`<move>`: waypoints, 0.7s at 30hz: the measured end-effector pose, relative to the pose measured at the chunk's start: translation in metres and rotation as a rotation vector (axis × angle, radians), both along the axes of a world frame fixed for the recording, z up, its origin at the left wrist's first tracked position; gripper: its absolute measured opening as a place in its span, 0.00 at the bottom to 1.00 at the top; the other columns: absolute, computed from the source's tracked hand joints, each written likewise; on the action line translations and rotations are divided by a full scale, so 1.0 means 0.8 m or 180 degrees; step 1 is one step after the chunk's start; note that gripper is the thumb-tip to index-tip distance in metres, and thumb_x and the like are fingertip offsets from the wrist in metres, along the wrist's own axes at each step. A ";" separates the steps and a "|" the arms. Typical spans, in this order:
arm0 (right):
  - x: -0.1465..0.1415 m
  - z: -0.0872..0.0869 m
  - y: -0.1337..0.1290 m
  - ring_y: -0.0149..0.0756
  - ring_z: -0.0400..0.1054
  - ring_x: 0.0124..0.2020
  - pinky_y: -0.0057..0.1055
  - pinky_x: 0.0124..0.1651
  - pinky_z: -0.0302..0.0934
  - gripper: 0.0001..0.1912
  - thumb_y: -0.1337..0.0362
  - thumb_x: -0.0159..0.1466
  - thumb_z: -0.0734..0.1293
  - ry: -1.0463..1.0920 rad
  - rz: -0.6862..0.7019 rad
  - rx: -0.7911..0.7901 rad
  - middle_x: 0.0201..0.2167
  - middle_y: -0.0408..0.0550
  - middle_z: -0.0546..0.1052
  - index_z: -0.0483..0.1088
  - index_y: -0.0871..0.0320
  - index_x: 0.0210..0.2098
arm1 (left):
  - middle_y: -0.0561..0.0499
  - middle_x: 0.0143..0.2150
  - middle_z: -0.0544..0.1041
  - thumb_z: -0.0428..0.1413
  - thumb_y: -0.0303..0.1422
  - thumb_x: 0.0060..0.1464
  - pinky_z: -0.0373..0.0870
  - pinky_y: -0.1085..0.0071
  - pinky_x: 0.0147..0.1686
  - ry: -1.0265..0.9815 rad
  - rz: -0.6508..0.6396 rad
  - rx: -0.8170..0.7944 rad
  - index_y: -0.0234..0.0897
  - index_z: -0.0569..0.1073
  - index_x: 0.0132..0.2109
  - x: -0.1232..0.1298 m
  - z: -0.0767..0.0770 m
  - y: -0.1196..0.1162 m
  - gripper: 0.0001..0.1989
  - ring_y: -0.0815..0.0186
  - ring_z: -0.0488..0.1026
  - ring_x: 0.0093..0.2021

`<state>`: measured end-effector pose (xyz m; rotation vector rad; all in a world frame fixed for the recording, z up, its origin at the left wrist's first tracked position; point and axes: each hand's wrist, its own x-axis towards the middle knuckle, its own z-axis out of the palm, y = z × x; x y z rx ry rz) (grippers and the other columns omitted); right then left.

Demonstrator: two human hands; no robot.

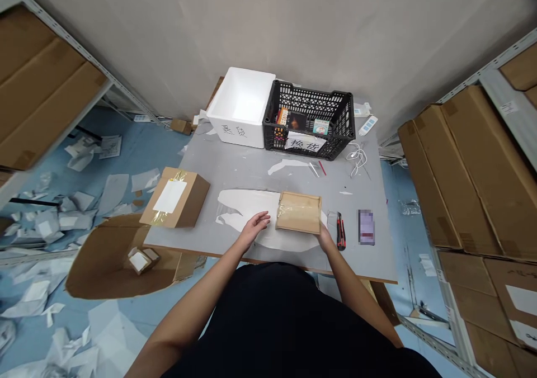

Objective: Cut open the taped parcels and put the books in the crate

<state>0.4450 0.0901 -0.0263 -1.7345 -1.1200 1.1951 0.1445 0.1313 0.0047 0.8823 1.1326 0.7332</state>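
Note:
A flat cardboard box with clear tape across its left part is in front of me over the table's near half. My right hand grips its lower right corner, the fingers partly hidden by the box. To the left of the box, my left hand is apart from it, fingers stretched out and holding nothing. Beneath lies a pale, torn-looking patch on the grey tabletop. A red and black utility knife rests just right of my right hand, and a phone lies farther right.
At the back stand a white foam box and a black plastic crate with small packages inside. A taped carton sits at the table's left edge. Below it is a large open carton. Loaded shelves flank both sides; paper scraps litter the floor.

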 end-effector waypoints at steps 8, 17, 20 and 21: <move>-0.050 0.070 0.014 0.45 0.65 0.55 0.45 0.58 0.59 0.23 0.55 0.67 0.54 -0.1136 -0.0253 0.0990 0.52 0.56 0.72 0.69 0.57 0.54 | 0.44 0.53 0.75 0.60 0.48 0.50 0.65 0.59 0.56 0.0301 0.0156 0.0364 0.37 0.72 0.54 -0.008 0.009 0.001 0.27 0.56 0.70 0.55; -0.030 0.091 -0.004 0.53 0.60 0.57 0.53 0.58 0.56 0.27 0.49 0.65 0.59 -0.2366 0.0351 0.0763 0.53 0.59 0.68 0.65 0.54 0.59 | 0.43 0.50 0.76 0.58 0.50 0.51 0.70 0.60 0.50 0.0298 0.0096 0.0103 0.37 0.72 0.54 0.003 0.007 0.000 0.28 0.57 0.72 0.51; 0.012 0.078 -0.018 0.52 0.60 0.58 0.53 0.59 0.55 0.30 0.46 0.64 0.59 -0.2254 0.0031 0.0518 0.56 0.59 0.67 0.64 0.55 0.60 | 0.43 0.51 0.75 0.59 0.49 0.49 0.70 0.61 0.50 0.0541 0.0144 -0.0053 0.38 0.72 0.54 0.003 -0.007 0.001 0.29 0.57 0.72 0.52; 0.027 0.074 -0.022 0.52 0.59 0.59 0.53 0.59 0.55 0.31 0.45 0.64 0.59 -0.2144 -0.0029 0.0461 0.57 0.59 0.67 0.64 0.56 0.60 | 0.43 0.52 0.75 0.59 0.48 0.49 0.69 0.61 0.50 0.0604 0.0129 -0.0105 0.38 0.72 0.54 0.004 -0.012 0.001 0.29 0.57 0.71 0.52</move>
